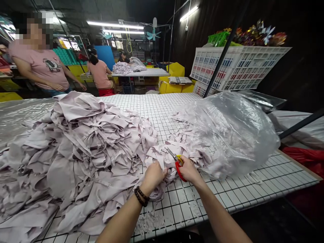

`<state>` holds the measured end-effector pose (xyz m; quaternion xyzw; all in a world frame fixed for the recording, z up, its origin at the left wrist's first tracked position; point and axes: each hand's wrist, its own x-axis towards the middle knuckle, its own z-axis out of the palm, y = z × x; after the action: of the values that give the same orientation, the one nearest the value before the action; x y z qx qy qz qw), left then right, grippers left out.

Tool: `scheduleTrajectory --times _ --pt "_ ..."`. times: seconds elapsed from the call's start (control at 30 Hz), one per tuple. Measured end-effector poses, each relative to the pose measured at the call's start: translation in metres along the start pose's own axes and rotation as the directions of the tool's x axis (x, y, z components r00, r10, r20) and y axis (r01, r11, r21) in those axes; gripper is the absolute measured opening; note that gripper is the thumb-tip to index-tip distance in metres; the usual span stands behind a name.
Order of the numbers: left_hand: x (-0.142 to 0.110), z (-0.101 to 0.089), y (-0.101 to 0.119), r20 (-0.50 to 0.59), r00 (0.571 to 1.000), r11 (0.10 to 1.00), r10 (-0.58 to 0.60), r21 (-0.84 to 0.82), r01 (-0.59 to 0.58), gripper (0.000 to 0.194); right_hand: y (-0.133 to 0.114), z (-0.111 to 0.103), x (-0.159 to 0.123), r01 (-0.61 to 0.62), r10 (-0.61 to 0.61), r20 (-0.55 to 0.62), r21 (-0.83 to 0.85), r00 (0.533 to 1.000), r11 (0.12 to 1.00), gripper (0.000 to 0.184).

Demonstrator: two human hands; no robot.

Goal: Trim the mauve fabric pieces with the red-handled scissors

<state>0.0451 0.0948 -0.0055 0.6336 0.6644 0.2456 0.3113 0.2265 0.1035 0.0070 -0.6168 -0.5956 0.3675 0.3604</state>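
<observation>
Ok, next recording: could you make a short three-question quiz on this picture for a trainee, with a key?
1. Which of the wearer's hands holds the scissors?
2. True or false: the dark beaded bracelet is on the wearer's right wrist.
3. Fill in the missing word: the large pile of pale fabric lies on a white tabletop marked with a black ____.

Key:
1. The right hand.
2. False; it is on the left wrist.
3. Grid.

left: fabric heap point(83, 148) blocks | right: plastic bag point(243, 135) blocks | passage: gridded tabletop point(162, 109) between them, far side
</observation>
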Motion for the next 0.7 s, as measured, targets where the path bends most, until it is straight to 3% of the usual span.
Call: scheduleTrajectory --times 0.1,0.2,0.3,0.33,0.4,0.43,0.5,0.57,0.6,0.67,0.7 --pt "0.004 -0.004 -0.004 0.049 0.999 1.0 -0.003 -0.017 0.004 0.017 0.004 0.005 0.001 0.063 -0.069 -0.066 -0.098 0.995 0.993 0.027" --pt "0.001 -0.021 -0.01 0.132 0.991 0.994 0.036 -0.104 -0.023 0.024 0.008 0.001 -0.001 0.092 -0.106 -0.091 -0.148 0.99 0.985 0.026" --pt "-0.012 -0.035 -0.013 0.223 0.974 0.92 0.041 -0.389 0.05 0.03 0.007 -0.008 -0.003 0.099 -0.119 -0.117 -0.165 0.986 0.981 0.027" --pt "-0.017 -0.037 -0.014 0.261 0.965 0.828 0.027 -0.547 0.125 0.03 0.006 -0.012 -0.003 0.099 -0.122 -0.131 -0.168 0.984 0.981 0.028" --pt "-0.029 -0.039 -0.014 0.369 0.929 0.524 0.024 -0.796 0.303 0.028 0.003 -0.02 -0.002 0.092 -0.123 -0.168 -0.18 0.978 0.979 0.026" --pt "-0.035 -0.039 -0.013 0.427 0.903 0.379 0.043 -0.843 0.38 0.028 0.001 -0.024 -0.002 0.085 -0.121 -0.192 -0.187 0.974 0.979 0.023" --pt "-0.045 -0.038 -0.009 0.522 0.848 0.248 0.093 -0.837 0.488 0.025 -0.002 -0.031 -0.004 0.065 -0.117 -0.251 -0.21 0.961 0.976 0.015" --pt "-0.053 -0.037 -0.002 0.579 0.808 0.242 0.109 -0.804 0.543 0.027 -0.008 -0.032 -0.012 0.048 -0.093 -0.25 -0.181 0.964 0.982 0.015" --pt "-0.056 -0.037 0.004 0.585 0.804 0.264 0.105 -0.796 0.545 0.03 -0.012 -0.03 -0.018 0.047 -0.068 -0.186 -0.115 0.98 0.992 0.018" --pt "-0.061 -0.039 0.016 0.547 0.829 0.34 0.115 -0.806 0.485 0.031 -0.021 -0.022 -0.032 0.028 -0.034 0.053 0.115 0.998 0.993 0.026" --pt "-0.062 -0.04 0.022 0.511 0.849 0.391 0.134 -0.814 0.429 0.031 -0.026 -0.017 -0.038 0.001 -0.046 0.182 0.239 0.982 0.971 0.029"
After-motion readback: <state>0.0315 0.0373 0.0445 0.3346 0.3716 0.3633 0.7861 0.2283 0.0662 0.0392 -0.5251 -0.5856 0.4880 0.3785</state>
